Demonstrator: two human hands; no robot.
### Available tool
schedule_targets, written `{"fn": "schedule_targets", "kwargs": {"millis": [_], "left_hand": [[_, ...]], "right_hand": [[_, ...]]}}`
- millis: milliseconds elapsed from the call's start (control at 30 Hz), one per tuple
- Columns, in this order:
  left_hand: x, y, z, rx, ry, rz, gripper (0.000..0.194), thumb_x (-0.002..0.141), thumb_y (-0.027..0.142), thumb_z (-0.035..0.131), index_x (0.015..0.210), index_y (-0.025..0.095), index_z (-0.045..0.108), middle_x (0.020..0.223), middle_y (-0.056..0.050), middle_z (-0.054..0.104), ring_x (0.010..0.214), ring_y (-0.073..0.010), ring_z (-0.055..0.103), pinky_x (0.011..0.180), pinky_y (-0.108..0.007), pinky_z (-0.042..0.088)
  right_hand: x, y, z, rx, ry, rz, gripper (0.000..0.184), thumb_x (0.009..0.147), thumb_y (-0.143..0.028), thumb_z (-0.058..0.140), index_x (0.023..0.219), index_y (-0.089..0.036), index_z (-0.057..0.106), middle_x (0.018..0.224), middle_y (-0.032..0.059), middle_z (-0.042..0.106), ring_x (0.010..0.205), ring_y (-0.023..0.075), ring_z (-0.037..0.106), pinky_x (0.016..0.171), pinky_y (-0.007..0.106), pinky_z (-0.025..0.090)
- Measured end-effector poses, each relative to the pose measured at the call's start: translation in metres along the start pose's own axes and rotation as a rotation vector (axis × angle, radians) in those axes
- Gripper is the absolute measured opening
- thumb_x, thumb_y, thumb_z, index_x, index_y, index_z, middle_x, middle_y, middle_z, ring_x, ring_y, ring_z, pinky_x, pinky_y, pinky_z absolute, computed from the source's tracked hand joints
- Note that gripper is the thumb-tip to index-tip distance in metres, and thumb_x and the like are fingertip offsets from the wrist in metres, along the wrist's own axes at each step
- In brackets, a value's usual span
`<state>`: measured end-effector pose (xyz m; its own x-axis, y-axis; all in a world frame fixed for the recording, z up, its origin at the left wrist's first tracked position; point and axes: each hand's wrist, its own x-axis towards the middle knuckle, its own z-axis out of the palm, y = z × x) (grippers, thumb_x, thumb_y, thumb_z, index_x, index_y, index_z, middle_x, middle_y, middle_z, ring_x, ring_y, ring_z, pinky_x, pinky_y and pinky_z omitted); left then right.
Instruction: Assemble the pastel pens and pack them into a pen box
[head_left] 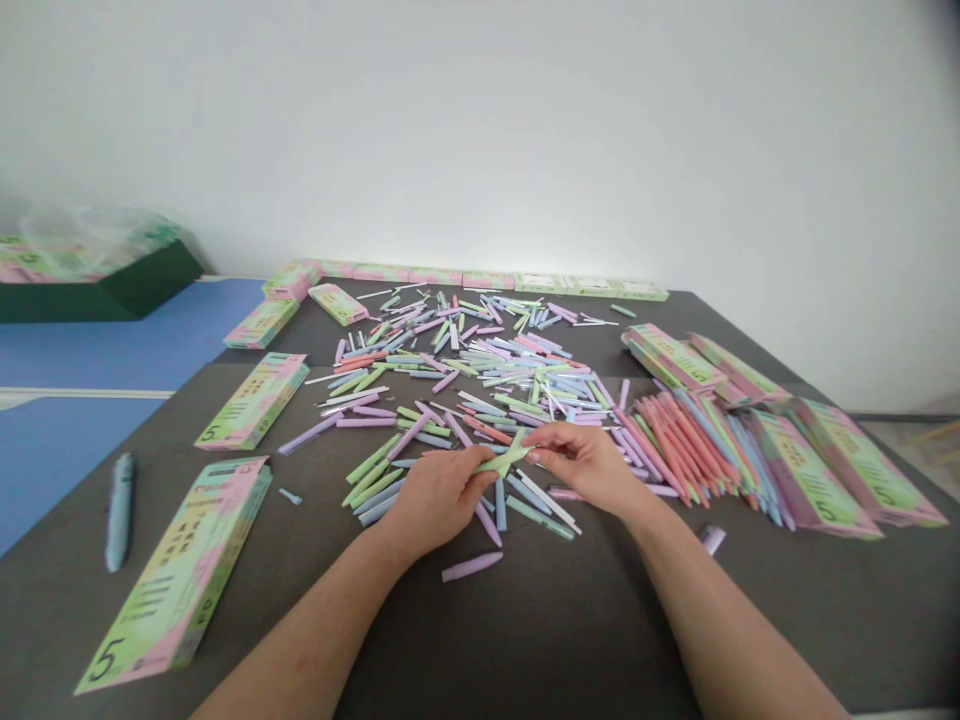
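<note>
Item: pastel green pen barrel [504,459], pinched by left hand [435,503] and right hand [587,466], over loose pen parts [366,410] on dark worktop [525,640]. Risk: a slackened pinch could drop it into the pile.

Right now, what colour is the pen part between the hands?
The pen part is pale green, best seen in the head view.

Green pen piece [506,460] partly hidden between left hand [431,500] and right hand [589,465]
</note>
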<state>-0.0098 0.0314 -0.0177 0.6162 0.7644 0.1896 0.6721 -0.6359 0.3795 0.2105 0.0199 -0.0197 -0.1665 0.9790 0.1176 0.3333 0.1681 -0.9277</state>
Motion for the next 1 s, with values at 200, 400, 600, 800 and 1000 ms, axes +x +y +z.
{"fn": "schedule_targets", "kwargs": {"millis": [200, 400, 600, 800, 1000], "left_hand": [[-0.002, -0.002, 0.007, 0.114, 0.068, 0.011, 0.021, 0.093, 0.031, 0.045, 0.105, 0.019, 0.058, 0.084, -0.004, 0.07, 0.08, -0.0207, 0.066, 0.07, -0.03, 0.046], [-0.002, 0.0, 0.007, 0.143, 0.11, 0.03, 0.024, 0.093, 0.03, 0.046, 0.111, 0.02, 0.057, 0.093, -0.006, 0.071, 0.084, -0.0204, 0.066, 0.073, -0.03, 0.048], [0.0, 0.0, 0.001, 0.009, 0.072, -0.015, 0.03, 0.095, 0.035, 0.039, 0.11, 0.02, 0.06, 0.102, -0.005, 0.07, 0.095, -0.0189, 0.064, 0.084, -0.03, 0.048], [0.003, -0.007, -0.002, -0.1, 0.045, -0.103, 0.026, 0.094, 0.028, 0.039, 0.096, 0.019, 0.064, 0.093, -0.004, 0.071, 0.087, -0.0186, 0.064, 0.08, -0.031, 0.049], [0.005, -0.009, 0.002, -0.229, 0.163, -0.125, 0.019, 0.089, 0.022, 0.049, 0.093, 0.018, 0.067, 0.091, -0.006, 0.071, 0.083, -0.0178, 0.065, 0.077, -0.029, 0.05]], "right_hand": [[-0.001, 0.0, 0.009, 0.104, 0.024, 0.075, 0.021, 0.075, -0.037, 0.067, 0.08, -0.017, 0.066, 0.067, 0.0021, 0.066, 0.057, 0.0128, 0.056, 0.053, 0.026, 0.044], [0.001, -0.002, 0.011, 0.196, 0.027, 0.137, 0.026, 0.071, -0.04, 0.07, 0.078, -0.015, 0.064, 0.061, 0.0019, 0.065, 0.053, 0.0118, 0.056, 0.049, 0.024, 0.043], [0.003, -0.003, 0.007, 0.194, 0.053, 0.113, 0.028, 0.07, -0.042, 0.071, 0.077, -0.016, 0.064, 0.062, 0.0017, 0.066, 0.053, 0.0116, 0.056, 0.049, 0.023, 0.042], [0.004, -0.005, 0.001, 0.183, 0.117, 0.118, 0.031, 0.067, -0.044, 0.073, 0.077, -0.016, 0.063, 0.059, 0.0012, 0.065, 0.051, 0.012, 0.055, 0.048, 0.024, 0.041], [0.005, -0.004, 0.005, 0.255, 0.126, 0.133, 0.033, 0.065, -0.045, 0.075, 0.075, -0.016, 0.065, 0.06, 0.0026, 0.067, 0.051, 0.0128, 0.057, 0.05, 0.026, 0.045]]}}
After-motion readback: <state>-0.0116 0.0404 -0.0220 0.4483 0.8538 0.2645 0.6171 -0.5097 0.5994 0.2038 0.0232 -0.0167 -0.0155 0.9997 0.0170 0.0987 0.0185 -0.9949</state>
